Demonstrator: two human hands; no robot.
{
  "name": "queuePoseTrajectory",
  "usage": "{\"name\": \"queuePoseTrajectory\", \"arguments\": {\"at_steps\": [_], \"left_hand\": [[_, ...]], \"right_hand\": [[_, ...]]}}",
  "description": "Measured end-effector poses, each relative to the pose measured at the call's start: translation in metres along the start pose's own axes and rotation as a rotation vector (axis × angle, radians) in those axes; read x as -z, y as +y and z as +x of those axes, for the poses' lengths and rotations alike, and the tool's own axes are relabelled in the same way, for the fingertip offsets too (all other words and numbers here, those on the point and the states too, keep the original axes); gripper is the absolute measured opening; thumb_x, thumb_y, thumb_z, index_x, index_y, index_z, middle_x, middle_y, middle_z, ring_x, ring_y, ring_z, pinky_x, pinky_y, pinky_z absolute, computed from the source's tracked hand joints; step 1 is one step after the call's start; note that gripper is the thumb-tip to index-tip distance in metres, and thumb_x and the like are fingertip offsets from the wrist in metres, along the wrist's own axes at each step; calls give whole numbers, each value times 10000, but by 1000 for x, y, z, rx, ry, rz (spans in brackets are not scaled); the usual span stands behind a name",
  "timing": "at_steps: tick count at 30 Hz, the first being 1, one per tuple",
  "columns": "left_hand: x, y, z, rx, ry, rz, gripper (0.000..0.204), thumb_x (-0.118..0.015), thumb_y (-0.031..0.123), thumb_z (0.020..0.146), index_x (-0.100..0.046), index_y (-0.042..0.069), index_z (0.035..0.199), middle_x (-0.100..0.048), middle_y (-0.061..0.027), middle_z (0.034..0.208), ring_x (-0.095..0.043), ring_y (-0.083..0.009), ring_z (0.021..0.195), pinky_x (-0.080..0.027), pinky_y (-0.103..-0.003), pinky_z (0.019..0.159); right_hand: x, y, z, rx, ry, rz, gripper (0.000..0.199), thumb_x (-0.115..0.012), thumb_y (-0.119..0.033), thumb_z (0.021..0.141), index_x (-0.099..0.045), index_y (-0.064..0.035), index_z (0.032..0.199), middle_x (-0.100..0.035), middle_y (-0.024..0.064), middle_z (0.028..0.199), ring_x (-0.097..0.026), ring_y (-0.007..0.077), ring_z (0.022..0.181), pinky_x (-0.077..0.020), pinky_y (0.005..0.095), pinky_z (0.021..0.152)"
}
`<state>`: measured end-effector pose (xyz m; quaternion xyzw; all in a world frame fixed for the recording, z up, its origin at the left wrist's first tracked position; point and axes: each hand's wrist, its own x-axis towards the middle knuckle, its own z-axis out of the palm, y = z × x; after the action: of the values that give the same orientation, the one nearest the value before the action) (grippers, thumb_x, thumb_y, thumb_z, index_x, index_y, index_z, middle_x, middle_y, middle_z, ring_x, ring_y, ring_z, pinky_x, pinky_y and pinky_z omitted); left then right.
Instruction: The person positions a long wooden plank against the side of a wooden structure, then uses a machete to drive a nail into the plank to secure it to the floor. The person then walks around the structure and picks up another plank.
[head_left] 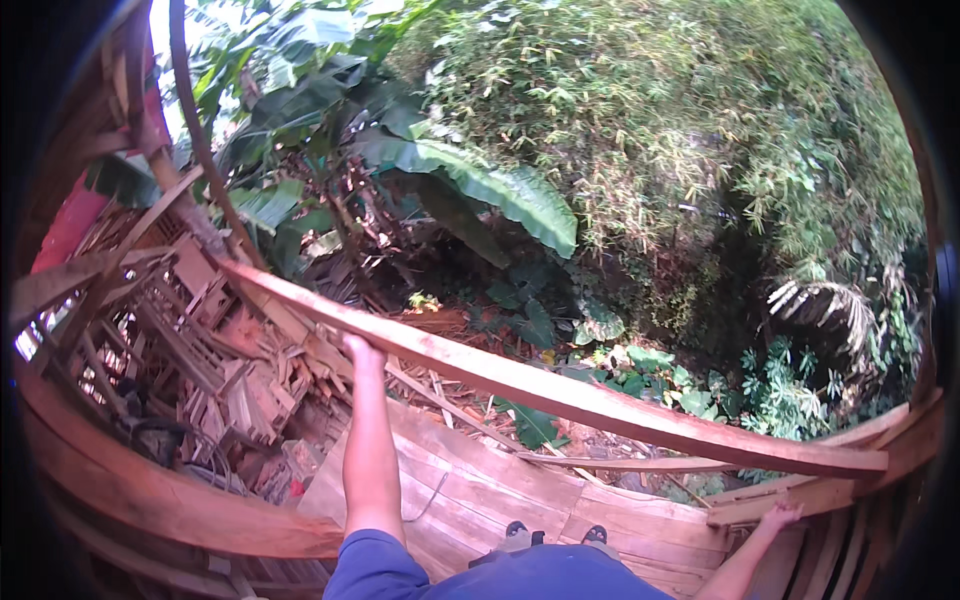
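Observation:
A long reddish wooden beam [520, 378] runs slantwise from the upper left to the right in front of me. My left hand [362, 350], at the end of a raised arm, is closed on its near lower edge toward the left end; the beam partly hides the fingers. The beam's right end lies over a wooden rail [770, 508] at the right. Low at the right, my right hand [782, 515] is at that rail's near side with its fingers stretched out, apart from the beam.
My feet [595, 535] stand on a plank floor [450, 470]. A heap of wood offcuts [260, 390] lies at the left. A thick curved timber [170, 500] crosses the lower left. Beyond the edge are banana leaves [490, 185] and dense bamboo foliage [680, 120].

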<state>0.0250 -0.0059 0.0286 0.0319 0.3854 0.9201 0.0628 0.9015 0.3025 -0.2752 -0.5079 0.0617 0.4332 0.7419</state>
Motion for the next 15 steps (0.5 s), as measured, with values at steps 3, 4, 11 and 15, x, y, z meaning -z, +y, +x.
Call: {"name": "queuePoseTrajectory", "arguments": {"at_steps": [3,4,11,15], "left_hand": [[-20,-21,-30,83,-12,-125,546,-221,503,995,-511,68,1154,-597,-92,1073,-575,-247,1001,-473,-415,920],[-26,-21,-41,150,32,-92,566,-190,528,987,-525,96,1138,-615,-76,1023,-582,-238,987,-465,-415,922],[19,29,-58,348,-353,-95,562,-181,505,993,-422,87,1280,-531,-136,1237,-517,-304,1150,-394,-532,983],[40,50,-43,402,-394,-12,422,-362,371,999,-411,47,1265,-537,-181,1184,-567,-365,1075,-424,-558,968]], "right_hand": [[56,75,-77,14,-147,-509,368,-505,-353,901,-381,-166,609,-359,11,557,-399,169,505,-404,335,537],[75,107,-105,-66,-266,-682,349,-514,-340,895,-400,-160,619,-379,12,566,-412,167,513,-406,331,532],[150,227,-275,-200,-1488,-1881,216,-578,-245,859,-535,-116,691,-514,22,629,-505,147,569,-419,302,499],[108,299,-295,-402,-1341,-1754,158,-629,-179,803,-570,-60,717,-491,6,550,-451,109,422,-354,248,355]]}}
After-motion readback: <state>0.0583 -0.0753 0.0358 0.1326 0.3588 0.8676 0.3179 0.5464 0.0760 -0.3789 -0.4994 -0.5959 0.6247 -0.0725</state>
